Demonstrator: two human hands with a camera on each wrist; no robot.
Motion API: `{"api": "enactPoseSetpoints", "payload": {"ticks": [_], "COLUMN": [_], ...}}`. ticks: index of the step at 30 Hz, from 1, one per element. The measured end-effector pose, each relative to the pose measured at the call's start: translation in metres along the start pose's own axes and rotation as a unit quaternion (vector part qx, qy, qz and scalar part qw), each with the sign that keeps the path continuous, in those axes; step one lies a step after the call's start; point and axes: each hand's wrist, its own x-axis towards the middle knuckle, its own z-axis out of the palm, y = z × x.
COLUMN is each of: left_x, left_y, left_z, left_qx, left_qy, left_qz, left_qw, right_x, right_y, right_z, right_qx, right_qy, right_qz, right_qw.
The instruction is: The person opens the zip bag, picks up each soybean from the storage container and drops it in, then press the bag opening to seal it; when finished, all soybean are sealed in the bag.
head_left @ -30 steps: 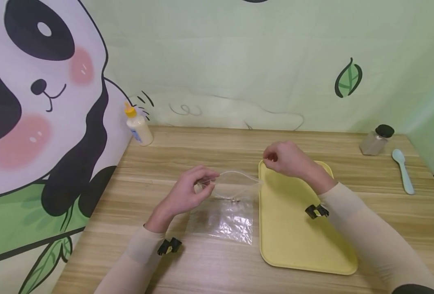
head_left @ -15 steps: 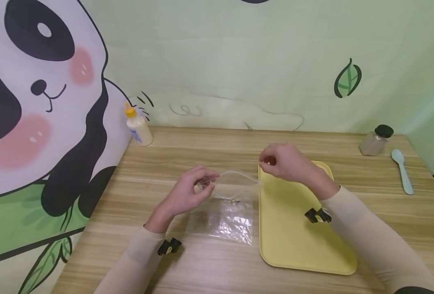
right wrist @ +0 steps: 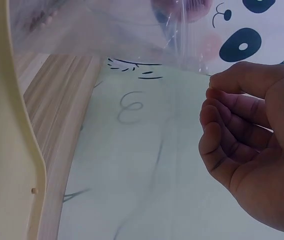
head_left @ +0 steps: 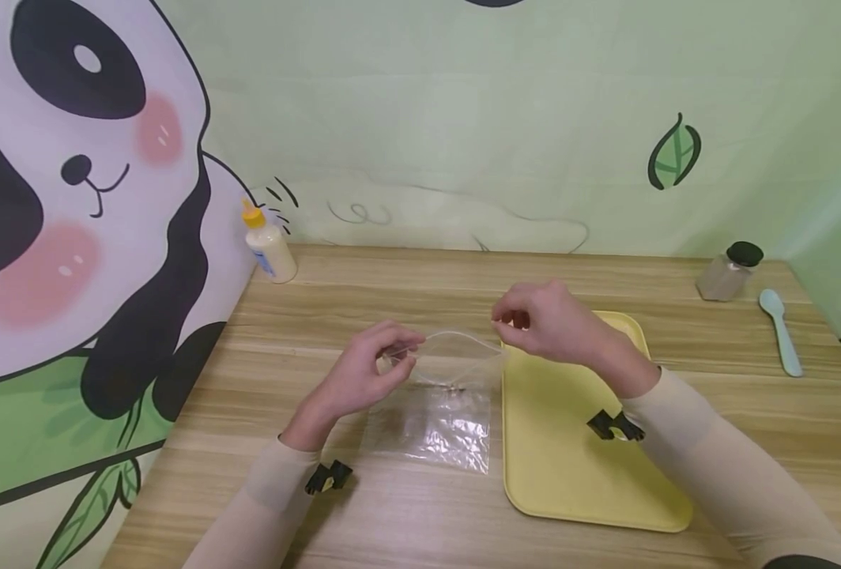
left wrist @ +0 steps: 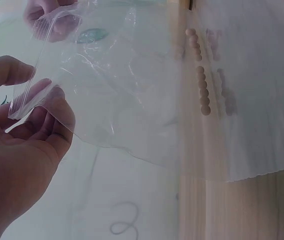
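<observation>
My left hand (head_left: 367, 367) pinches the left top corner of a clear zip bag (head_left: 449, 427), whose mouth gapes. In the left wrist view a row of small round tan beads (left wrist: 202, 90) shows through the bag's film, low in the bag. My right hand (head_left: 552, 324) hovers just beyond the bag's right corner, over the far left corner of a yellow tray (head_left: 570, 474). Its thumb and index fingertips meet and the other fingers curl; I cannot tell whether something tiny is between them. In the right wrist view the bag's corner overlaps the thumb tip.
A glue-style bottle (head_left: 271, 249) with a yellow cap stands at the back left. At the back right are a clear jar (head_left: 726, 276) with a black lid and a pale blue spoon (head_left: 781, 332). A printed cloth backdrop (head_left: 428, 118) rises behind the wooden table (head_left: 392, 284).
My right hand has moved slowly left and slightly nearer to me, from over the tray's far left corner toward the bag's mouth. The left hand and the bag have stayed put.
</observation>
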Motion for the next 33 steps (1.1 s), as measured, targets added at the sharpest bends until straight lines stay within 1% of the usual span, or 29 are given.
{"api": "enactPoseSetpoints", "payload": {"ticks": [6, 16, 24, 33], "left_x": [0.0, 0.0, 0.0, 0.0], "left_y": [-0.001, 0.001, -0.001, -0.003], "left_z": [0.0, 0.0, 0.001, 0.001], "left_qx": [-0.005, -0.002, -0.002, -0.001], "left_qy": [-0.003, -0.002, -0.002, -0.002], "left_qz": [0.001, 0.001, 0.0, 0.001], "left_qw": [1.0, 1.0, 1.0, 1.0], "right_x": [0.0, 0.001, 0.003, 0.001], "right_y": [-0.007, -0.019, -0.021, -0.02], "right_z": [0.002, 0.006, 0.01, 0.011], "right_qx": [0.009, 0.02, 0.039, 0.032], "right_qy": [-0.001, -0.022, -0.019, -0.019], "right_qz": [-0.017, -0.019, -0.029, -0.024], "right_qw": [0.9998, 0.9994, 0.9987, 0.999]}}
